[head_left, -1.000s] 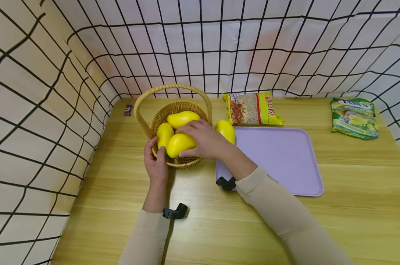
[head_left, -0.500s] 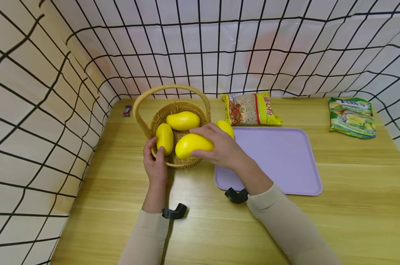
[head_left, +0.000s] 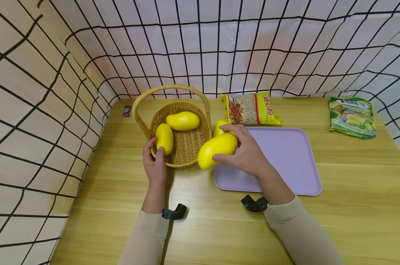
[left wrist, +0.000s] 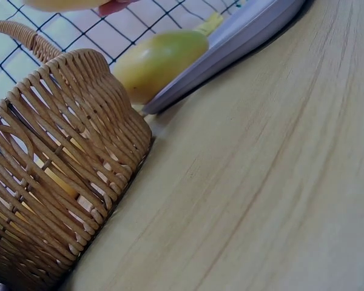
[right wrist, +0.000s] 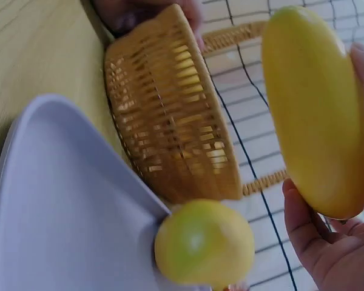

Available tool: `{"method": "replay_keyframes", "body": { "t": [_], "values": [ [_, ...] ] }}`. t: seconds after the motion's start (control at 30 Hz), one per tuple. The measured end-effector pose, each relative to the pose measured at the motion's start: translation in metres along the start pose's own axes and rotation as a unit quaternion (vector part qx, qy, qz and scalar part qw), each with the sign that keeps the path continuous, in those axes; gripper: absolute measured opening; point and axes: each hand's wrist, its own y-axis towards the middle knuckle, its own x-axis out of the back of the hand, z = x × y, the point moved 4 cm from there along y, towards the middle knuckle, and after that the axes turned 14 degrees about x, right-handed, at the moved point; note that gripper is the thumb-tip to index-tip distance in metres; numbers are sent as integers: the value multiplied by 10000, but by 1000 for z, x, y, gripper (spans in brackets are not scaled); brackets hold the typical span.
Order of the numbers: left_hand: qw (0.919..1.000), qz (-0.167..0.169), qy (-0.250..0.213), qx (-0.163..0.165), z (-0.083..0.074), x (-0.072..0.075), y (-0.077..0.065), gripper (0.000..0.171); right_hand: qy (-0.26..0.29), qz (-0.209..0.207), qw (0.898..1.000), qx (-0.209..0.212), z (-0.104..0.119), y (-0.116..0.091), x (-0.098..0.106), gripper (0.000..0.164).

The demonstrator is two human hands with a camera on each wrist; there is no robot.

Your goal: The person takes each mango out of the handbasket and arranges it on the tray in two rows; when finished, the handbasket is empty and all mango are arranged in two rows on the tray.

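Observation:
My right hand (head_left: 247, 152) holds a yellow mango (head_left: 216, 149), thumb on one side and fingers on the other, raised between the wicker basket (head_left: 190, 149) and the lilac tray (head_left: 286, 160). The right wrist view shows this mango (right wrist: 315, 109) close up, with fingertips at its lower end. My left hand (head_left: 155, 163) grips the basket's near left rim. Inside the basket, one mango (head_left: 165, 138) lies by that hand and another mango (head_left: 182, 121) lies at the back. Partly behind the right hand, a further mango (head_left: 220, 127) rests at the tray's left back corner; the left wrist view shows this mango (left wrist: 161, 63) too.
A yellow food bag (head_left: 251, 108) lies behind the tray. At the far right is a green Fox's bag (head_left: 352, 117). A small purple packet (head_left: 127, 110) sits left of the basket, whose tall handle (head_left: 171, 87) arches over it. Black wire grid (head_left: 220, 55) encloses the table's back and sides.
The right hand has lifted a mango out of the basket and carried it right, past the rim to the tray's left edge. The left hand has stayed at the basket.

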Motion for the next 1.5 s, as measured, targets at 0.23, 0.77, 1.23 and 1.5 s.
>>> {"method": "replay_keyframes", "body": {
  "t": [0.23,0.77,1.23,1.5],
  "values": [
    [10000,-6,-30,13,1,1,0,38,502,-115,9948,-875,-16,-11,21,79],
    [9999,-15,-116,-8,-1,1,-1,38,1353,-1058,9826,-702,-36,-26,66,46],
    [10000,3,75,39,0,3,0,38,265,-1287,9773,-1663,-58,-39,109,75],
    [10000,66,-5,5,1,1,0,37,-480,-1081,9626,-2436,-75,-48,122,84]
  ]
}}
